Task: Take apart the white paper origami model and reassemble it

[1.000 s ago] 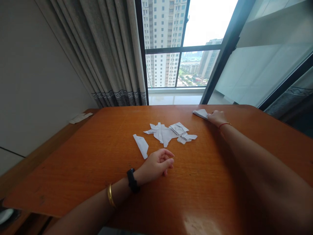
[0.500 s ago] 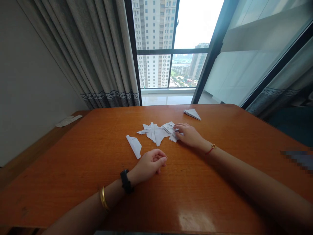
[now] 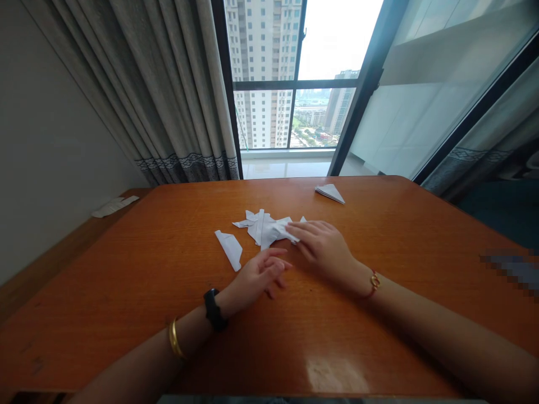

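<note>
Folded white paper pieces (image 3: 261, 229) lie in an overlapping cluster on the table. My right hand (image 3: 323, 242) reaches over the right end of this cluster, palm down, fingers stretched out and fingertips at the paper. Its thumb is mostly hidden, as is some of the paper under the hand. Just in front of the cluster, my left hand (image 3: 263, 275) holds nothing, its fingers loosely bent and apart. One separate folded paper strip (image 3: 229, 249) lies left of the cluster, beyond my left hand.
A folded white paper stack (image 3: 330, 193), pointed at one end, rests near the far edge of the brown wooden table (image 3: 126, 292). More pale paper (image 3: 114, 206) lies on a lower surface at the left. Beyond the table are a grey curtain (image 3: 177, 101) and a window.
My right hand has come nearer and slightly left, its fingers now lower across the cluster. The paper at the cluster's right end has shifted. My left hand's fingers have spread from a loose curl.
</note>
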Demonstrator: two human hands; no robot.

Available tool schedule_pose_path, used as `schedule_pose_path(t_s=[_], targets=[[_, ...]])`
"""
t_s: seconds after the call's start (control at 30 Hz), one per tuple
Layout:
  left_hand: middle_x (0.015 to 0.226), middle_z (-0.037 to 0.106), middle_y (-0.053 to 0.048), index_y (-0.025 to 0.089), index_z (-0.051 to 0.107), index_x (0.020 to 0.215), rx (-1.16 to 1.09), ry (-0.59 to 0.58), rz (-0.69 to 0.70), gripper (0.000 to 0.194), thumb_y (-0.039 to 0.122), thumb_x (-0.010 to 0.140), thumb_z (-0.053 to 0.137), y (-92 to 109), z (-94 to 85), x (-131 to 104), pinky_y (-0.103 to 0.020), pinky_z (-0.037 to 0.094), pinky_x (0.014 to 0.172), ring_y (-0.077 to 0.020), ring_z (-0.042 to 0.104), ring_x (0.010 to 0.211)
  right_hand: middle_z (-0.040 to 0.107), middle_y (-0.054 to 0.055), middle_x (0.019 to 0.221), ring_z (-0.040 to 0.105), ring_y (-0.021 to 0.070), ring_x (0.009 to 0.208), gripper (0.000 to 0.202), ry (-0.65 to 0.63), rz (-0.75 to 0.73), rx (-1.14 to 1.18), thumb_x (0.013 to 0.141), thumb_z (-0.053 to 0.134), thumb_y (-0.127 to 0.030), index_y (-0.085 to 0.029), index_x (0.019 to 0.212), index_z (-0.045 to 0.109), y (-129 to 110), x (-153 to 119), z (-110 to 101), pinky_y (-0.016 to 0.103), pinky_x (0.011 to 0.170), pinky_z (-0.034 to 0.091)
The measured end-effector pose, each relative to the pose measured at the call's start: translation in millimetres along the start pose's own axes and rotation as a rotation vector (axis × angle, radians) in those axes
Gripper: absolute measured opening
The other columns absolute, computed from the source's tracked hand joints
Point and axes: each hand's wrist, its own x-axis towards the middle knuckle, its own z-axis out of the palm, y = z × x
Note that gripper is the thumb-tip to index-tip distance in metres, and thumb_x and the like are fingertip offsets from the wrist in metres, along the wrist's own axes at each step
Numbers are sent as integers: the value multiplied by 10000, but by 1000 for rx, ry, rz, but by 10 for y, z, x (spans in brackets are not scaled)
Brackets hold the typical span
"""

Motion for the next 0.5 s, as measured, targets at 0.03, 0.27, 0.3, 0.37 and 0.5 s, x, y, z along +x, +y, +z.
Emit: schedule_pose_path(t_s=[0.03,0.27,0.3,0.37,0.5], targets=[[1026,639,-120,149,526,1158,-53,17,5,533,527,796,623,8,8,-3,-228,527,507,-182,661,748,619,69,1276,582,255,1080,367,-27,-59,12,903,509,-230,-243,1259,596,-113,-77,-28,402,927,405],[1105,669,-112,163,562,1193,-321,388,-43,372,317,856,590,60,43,26,-286,578,619,-231,663,899,636,83,1188,589,212,1059,310,-74,142,414,875,554,-359,-209,1124,663,-57,56,-18,346,930,438],[1100,673,-116,162,557,1205,-334,405,-70,369,295,860,577,71,41,30,-293,581,622,-235,668,897,650,93,1130,600,217,1011,308,-69,254,381,870,556,-372,-194,1091,675,67,162,23,348,906,448],[1082,681,-131,149,554,1214,-343,408,-107,369,277,867,561,86,33,34,-311,587,622,-241,681,875,649,130,1077,591,264,985,404,-154,394,244,795,640,-434,-156,1086,682,312,380,132,397,911,433],[1124,670,-133,161,532,1238,-305,411,-95,387,288,873,566,66,21,31,-319,595,623,-243,687,878,616,139,1167,513,327,1125,863,-317,455,223,611,777,-533,-160,1341,510,591,674,359,430,951,399]])
